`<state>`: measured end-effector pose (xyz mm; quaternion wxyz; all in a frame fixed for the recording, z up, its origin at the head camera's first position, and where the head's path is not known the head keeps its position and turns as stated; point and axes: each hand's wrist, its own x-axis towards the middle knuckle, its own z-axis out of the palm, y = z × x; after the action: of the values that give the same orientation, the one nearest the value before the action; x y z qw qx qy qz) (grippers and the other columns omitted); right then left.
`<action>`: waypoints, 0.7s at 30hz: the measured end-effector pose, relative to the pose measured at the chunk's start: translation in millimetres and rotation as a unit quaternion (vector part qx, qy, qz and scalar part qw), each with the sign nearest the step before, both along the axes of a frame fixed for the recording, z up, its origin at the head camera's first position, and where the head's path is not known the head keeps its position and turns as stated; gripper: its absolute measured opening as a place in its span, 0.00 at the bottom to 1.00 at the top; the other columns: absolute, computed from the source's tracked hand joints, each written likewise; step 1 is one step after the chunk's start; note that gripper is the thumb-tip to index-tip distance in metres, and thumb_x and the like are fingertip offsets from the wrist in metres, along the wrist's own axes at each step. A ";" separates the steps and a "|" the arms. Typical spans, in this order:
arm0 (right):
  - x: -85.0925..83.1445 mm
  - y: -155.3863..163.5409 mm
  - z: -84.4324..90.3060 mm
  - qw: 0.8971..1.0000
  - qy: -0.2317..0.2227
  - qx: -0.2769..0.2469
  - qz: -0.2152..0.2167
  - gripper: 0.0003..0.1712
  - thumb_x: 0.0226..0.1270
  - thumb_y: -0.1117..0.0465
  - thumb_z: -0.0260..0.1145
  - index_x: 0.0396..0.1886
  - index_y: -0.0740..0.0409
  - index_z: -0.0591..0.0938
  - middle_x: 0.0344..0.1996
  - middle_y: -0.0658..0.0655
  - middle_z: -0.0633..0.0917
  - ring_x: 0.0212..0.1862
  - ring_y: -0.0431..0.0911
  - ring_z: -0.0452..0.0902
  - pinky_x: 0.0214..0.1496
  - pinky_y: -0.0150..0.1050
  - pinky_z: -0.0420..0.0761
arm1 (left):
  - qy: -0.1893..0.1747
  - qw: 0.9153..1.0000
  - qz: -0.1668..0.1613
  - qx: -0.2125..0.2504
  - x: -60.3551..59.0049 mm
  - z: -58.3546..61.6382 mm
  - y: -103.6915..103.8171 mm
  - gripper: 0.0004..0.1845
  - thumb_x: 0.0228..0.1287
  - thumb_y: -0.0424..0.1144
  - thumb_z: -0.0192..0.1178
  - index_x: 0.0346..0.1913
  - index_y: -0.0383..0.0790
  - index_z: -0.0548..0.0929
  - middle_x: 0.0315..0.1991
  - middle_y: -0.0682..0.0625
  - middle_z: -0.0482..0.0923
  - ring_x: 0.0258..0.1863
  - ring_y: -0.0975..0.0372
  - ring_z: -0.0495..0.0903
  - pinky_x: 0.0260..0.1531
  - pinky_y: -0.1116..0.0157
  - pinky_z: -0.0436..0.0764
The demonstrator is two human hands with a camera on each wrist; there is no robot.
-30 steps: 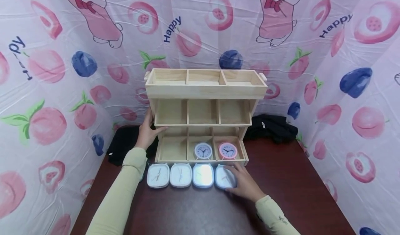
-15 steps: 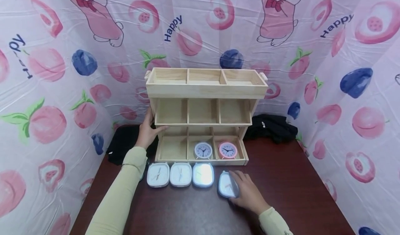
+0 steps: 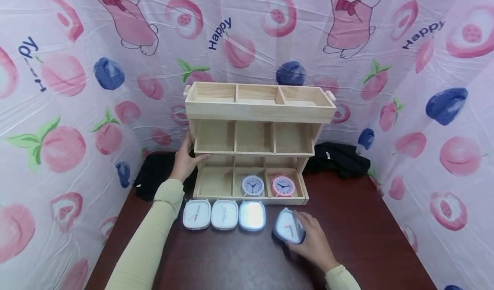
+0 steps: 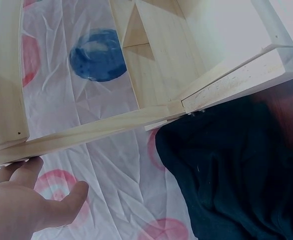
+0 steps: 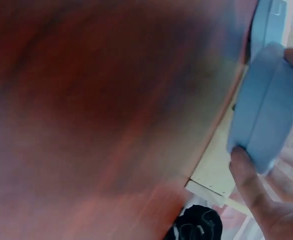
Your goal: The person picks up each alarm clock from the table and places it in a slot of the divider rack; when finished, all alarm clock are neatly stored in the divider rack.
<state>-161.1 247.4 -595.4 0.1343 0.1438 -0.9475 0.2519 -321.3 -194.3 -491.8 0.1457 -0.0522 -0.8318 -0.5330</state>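
- Fingers of the right hand (image 3: 314,243) grasp a blue square clock (image 3: 287,226) by its edges; the right wrist view shows its blue casing side-on, fingertips at opposite ends.
- Held clock sits tilted, right of the row and apart from it, in front of the wooden rack's right part. Whether it touches the worktop (image 3: 224,262), cannot tell.
- Left hand (image 3: 183,163) rests on the left side of the wooden rack (image 3: 260,113); thumb and fingers stretched out, not clenched, fingertips partly hidden behind the side board.
- Row of three square clocks on the worktop, just in front of the rack's bottom tier: white clock (image 3: 197,215) at left, second white clock (image 3: 224,215) in the middle, blue-rimmed clock (image 3: 252,215) at right with glare over its face.
- Rack has three tiers, each split into three compartments. Bottom tier: pale lavender round clock (image 3: 252,185) in the middle compartment, pink round clock (image 3: 283,186) in the right one.
- Black cloth (image 3: 150,178) lies left of the rack, another black cloth (image 3: 339,160) to the right.
- Backdrop (image 3: 251,24): curtain printed with peaches, blue fruit, pink cartoon animals and "Happy".
- Sleeves (image 3: 140,238) pale yellow.
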 end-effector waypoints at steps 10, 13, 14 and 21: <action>-29.1 -36.2 20.0 0.990 0.095 -0.099 0.034 0.48 0.33 0.57 0.92 0.61 0.59 0.83 0.64 0.63 0.83 0.63 0.58 0.79 0.63 0.37 0.77 | 0.004 1.000 0.001 0.005 -0.1 1.1 -0.2 0.65 0.62 0.36 0.79 0.88 0.65 0.42 0.87 0.45 0.55 0.83 0.43 0.63 0.83 0.45 0.65; -40.7 -56.7 27.4 0.987 0.090 -0.124 0.053 0.44 0.34 0.59 0.91 0.57 0.61 0.83 0.66 0.65 0.82 0.67 0.60 0.77 0.70 0.36 0.73 | 0.002 1.000 0.001 0.007 0.1 0.2 0.2 0.65 0.62 0.36 0.79 0.88 0.64 0.42 0.87 0.44 0.55 0.83 0.43 0.63 0.83 0.46 0.65; -44.6 -64.2 29.8 0.986 0.085 -0.130 0.060 0.43 0.35 0.60 0.91 0.56 0.61 0.83 0.66 0.66 0.82 0.68 0.61 0.77 0.73 0.39 0.73 | 0.002 1.000 0.002 0.008 0.3 0.1 0.6 0.65 0.62 0.36 0.79 0.88 0.65 0.43 0.87 0.44 0.55 0.83 0.43 0.63 0.83 0.46 0.65; -73.5 -116.9 40.3 0.977 0.061 -0.166 0.117 0.36 0.36 0.64 0.90 0.48 0.60 0.81 0.68 0.66 0.81 0.69 0.65 0.76 0.72 0.64 0.76 | 0.001 1.000 0.005 0.014 0.5 -0.2 1.5 0.65 0.61 0.36 0.80 0.88 0.66 0.43 0.86 0.45 0.56 0.82 0.44 0.64 0.83 0.46 0.65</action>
<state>-234.7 130.5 -555.1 0.1831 0.2446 -0.8592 0.4105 -320.8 -192.8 -492.0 0.1496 -0.0465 -0.8246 -0.5436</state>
